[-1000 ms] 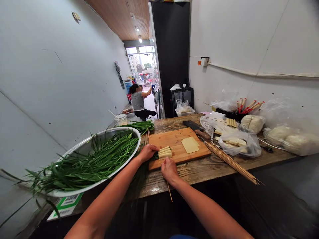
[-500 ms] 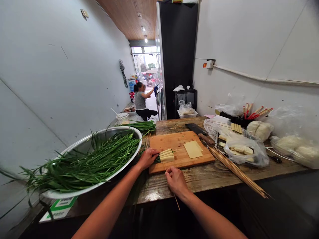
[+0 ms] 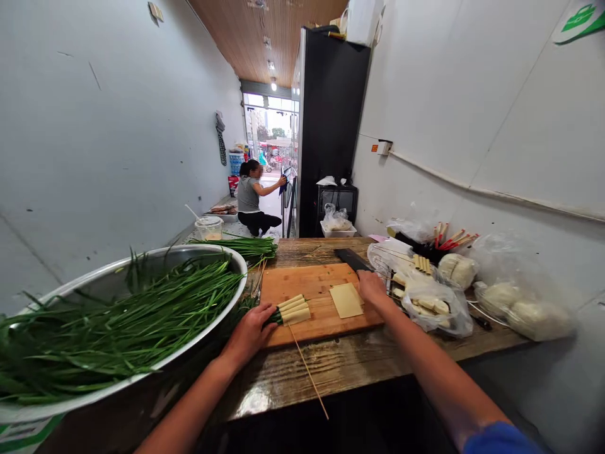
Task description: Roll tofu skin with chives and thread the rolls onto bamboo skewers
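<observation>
Several rolled tofu sheets stuffed with chives (image 3: 293,309) lie side by side at the left of the wooden cutting board (image 3: 302,277). A thin bamboo skewer (image 3: 309,372) runs from the nearest roll past the table's front edge. My left hand (image 3: 253,329) is closed on the green ends of the rolls. At the board's right edge, my right hand (image 3: 372,287) covers the handle of a dark-bladed cleaver (image 3: 350,259), fingers wrapped round it. Flat tofu sheets (image 3: 346,301) lie between the two hands.
A big metal basin (image 3: 243,277) of chives (image 3: 155,321) fills the left side. More chives (image 3: 241,248) and a plastic cup (image 3: 209,227) stand behind it. Bagged food (image 3: 432,306) and red-tipped sticks (image 3: 451,238) are at right. A person (image 3: 253,198) crouches near the doorway.
My right hand has let go of the skewer and moved right and away from me to the cleaver's handle. My left hand stays at the rolls. The view has shifted.
</observation>
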`<state>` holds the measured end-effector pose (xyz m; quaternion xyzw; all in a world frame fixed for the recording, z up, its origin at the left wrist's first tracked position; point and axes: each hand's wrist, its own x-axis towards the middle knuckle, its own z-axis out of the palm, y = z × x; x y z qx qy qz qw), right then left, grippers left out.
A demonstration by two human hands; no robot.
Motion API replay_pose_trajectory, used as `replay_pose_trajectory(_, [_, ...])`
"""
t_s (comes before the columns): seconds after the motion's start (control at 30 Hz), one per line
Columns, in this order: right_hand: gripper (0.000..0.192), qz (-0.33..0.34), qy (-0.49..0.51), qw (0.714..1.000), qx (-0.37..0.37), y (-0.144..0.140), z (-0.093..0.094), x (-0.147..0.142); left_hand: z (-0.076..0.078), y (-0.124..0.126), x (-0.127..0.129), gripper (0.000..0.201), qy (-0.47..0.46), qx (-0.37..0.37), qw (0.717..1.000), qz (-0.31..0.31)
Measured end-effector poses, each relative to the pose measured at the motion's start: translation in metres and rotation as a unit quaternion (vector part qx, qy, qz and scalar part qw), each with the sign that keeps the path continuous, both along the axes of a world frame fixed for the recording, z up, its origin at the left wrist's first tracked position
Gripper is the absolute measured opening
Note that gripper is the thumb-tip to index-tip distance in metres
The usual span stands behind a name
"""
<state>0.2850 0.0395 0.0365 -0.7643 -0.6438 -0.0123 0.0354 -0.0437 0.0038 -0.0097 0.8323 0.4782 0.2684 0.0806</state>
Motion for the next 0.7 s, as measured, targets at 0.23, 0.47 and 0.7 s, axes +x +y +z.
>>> replay_pose_trajectory(0.23, [0.035, -0.011, -0.001, 0.996, -0.083, 0.052, -0.019, 0.047, -0.002, -0.012, 0.04, 0.017, 0.053, 0.026, 0.992, 0.113])
replay_pose_trajectory(0.47, [0.055, 0.061, 0.043, 0.991, -0.11, 0.085, -0.014, 0.067, -0.008, -0.032, 0.039, 0.02, 0.041, 0.055, 0.987, 0.146])
replay_pose_trajectory(0.7, [0.043, 0.097, 0.213, 0.972, 0.029, 0.056, 0.012, 0.058, -0.017, -0.038, 0.033, 0.023, 0.026, 0.084, 0.986, 0.138])
